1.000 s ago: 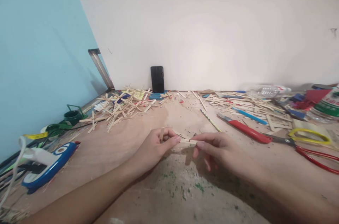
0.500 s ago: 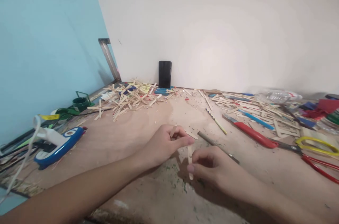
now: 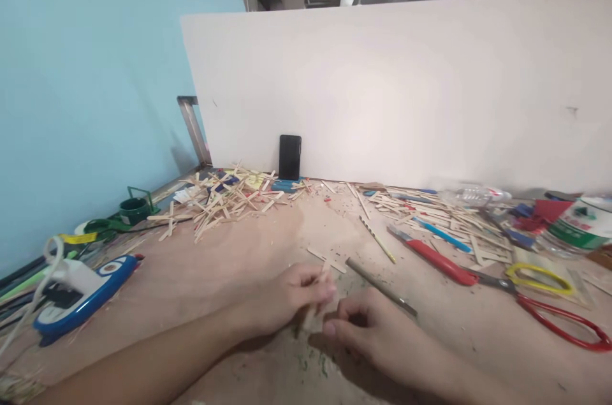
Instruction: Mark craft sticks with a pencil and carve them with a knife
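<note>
Low in the middle of the head view, my left hand (image 3: 303,296) is closed on a wooden craft stick (image 3: 326,270), whose tip stands up between thumb and fingers. A second pale stick (image 3: 310,317) shows below the thumb, blurred by motion; whether the two are joined I cannot tell. Close by on the right, my right hand (image 3: 370,325) has thumb and fingers curled together in a pinch. Anything between its fingertips is hidden. A loose craft stick (image 3: 329,261) lies on the table just beyond my hands. Beside it is a thin grey-brown rod-like tool (image 3: 380,287).
Red and yellow-handled scissors (image 3: 507,287), a red-handled knife (image 3: 442,261), a patterned pencil (image 3: 377,240) and a blue pen (image 3: 442,235) lie right. Stick piles (image 3: 236,198) stand behind, near a propped phone (image 3: 289,157). A blue-and-white corded device (image 3: 88,293) is left.
The view has tilted up. The stick that both hands pinched upright has shifted left and now tilts in my left hand. My right fingertips have drawn close below my left thumb.
</note>
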Motion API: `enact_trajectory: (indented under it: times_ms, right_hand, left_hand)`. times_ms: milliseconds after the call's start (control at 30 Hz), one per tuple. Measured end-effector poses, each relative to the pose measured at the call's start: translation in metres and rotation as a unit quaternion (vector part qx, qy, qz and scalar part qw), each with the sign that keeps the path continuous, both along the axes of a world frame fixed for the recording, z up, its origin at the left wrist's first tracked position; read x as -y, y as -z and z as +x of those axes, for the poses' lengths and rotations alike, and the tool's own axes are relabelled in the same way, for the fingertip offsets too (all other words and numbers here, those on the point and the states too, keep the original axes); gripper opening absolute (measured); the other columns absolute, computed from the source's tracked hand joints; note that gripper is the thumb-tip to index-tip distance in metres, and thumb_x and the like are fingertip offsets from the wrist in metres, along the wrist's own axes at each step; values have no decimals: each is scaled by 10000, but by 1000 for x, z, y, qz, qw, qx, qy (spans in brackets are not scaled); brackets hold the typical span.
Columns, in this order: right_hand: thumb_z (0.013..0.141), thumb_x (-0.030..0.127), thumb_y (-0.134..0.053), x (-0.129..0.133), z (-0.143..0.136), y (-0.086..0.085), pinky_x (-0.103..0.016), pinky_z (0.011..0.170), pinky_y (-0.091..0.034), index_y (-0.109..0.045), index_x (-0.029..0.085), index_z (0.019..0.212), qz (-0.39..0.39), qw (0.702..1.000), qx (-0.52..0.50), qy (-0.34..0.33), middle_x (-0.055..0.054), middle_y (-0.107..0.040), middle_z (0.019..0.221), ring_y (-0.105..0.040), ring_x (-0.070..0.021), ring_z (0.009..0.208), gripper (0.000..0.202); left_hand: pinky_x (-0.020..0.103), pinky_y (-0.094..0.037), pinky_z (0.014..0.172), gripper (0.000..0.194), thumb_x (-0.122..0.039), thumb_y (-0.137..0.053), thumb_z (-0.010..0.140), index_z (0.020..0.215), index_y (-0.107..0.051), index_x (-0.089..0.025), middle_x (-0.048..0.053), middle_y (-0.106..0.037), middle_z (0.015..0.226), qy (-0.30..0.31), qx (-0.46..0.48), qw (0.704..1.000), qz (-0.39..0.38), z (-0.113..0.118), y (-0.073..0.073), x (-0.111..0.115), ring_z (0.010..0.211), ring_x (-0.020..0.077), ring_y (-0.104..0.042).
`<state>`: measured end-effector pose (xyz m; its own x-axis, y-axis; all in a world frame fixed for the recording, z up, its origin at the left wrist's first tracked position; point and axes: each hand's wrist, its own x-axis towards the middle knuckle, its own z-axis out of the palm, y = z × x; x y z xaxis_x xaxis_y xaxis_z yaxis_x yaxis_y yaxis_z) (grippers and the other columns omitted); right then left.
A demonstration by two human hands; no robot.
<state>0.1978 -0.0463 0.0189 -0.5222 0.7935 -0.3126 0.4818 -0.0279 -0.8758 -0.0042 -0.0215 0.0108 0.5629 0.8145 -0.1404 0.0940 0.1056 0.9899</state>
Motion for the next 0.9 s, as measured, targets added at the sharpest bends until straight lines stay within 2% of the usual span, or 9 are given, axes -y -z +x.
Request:
enact_trajectory:
  times_ms: [200,300,367,433,500,600,667,767,900]
  right_hand:
    - [900,388,-678,4,3,-8,-234,504,-301,-567,180,628,42,998,41,-36,28,-508,580,-410,-97,550,360]
    - [903,367,-676,5,4,-8,-237,517,-301,-587,181,634,74,995,44,-47,36,-490,569,-398,-95,546,339]
    - [905,359,-673,6,4,-6,-237,525,-307,-608,181,634,96,993,45,-54,37,-493,564,-408,-95,544,331]
    - [903,348,-674,6,4,-3,-237,537,-314,-631,183,634,121,990,48,-60,39,-491,560,-416,-96,545,318]
    - [905,334,-669,6,5,-2,-236,557,-330,-653,183,641,144,986,54,-66,36,-499,565,-432,-97,554,304]
    - [917,323,-656,6,6,-2,-228,568,-350,-690,181,667,167,980,68,-78,22,-553,592,-483,-104,577,289]
    - [927,315,-646,6,6,-4,-222,564,-354,-715,182,691,178,977,76,-90,16,-587,605,-493,-104,580,279]
    - [935,291,-633,7,8,-7,-218,573,-358,-747,189,730,198,971,76,-113,13,-648,642,-471,-97,567,255]
    - [924,259,-618,11,11,-8,-228,568,-347,-762,177,747,231,961,79,-133,-13,-709,682,-443,-98,550,242]
  left_hand:
    - [243,-309,482,443,-643,-508,946,905,-527,-202,-70,-398,590,-21,-54,998,6,-11,0,-11,489,113,-360]
    - [229,-286,471,405,-596,-442,980,1058,-517,-205,-102,-278,626,-40,-113,991,65,-20,-5,-16,484,109,-293]
    - [229,-335,495,372,-553,-485,998,1025,-560,-189,-85,-349,652,-28,-175,977,118,-25,-13,-27,502,101,-352]
    - [257,-467,607,329,-484,-646,971,917,-625,-161,-38,-521,717,1,-251,952,176,-25,-26,-48,616,120,-522]
    - [343,-571,771,281,-425,-693,994,1016,-672,-146,21,-661,923,-3,-319,916,243,-20,-42,-80,813,169,-644]
    - [478,-587,974,366,-387,-673,1024,1316,-631,-170,111,-640,1334,-50,-378,864,330,-5,-70,-129,1145,260,-661]
    - [525,-564,1033,417,-380,-675,1024,1384,-601,-184,126,-592,1431,-55,-403,835,371,5,-82,-148,1238,293,-628]
    - [532,-552,1052,375,-374,-671,1028,1346,-629,-180,121,-615,1405,7,-437,807,398,16,-80,-142,1243,289,-630]
    - [469,-570,1004,246,-377,-676,1024,1150,-698,-167,86,-700,1217,137,-456,794,378,18,-48,-97,1110,236,-677]
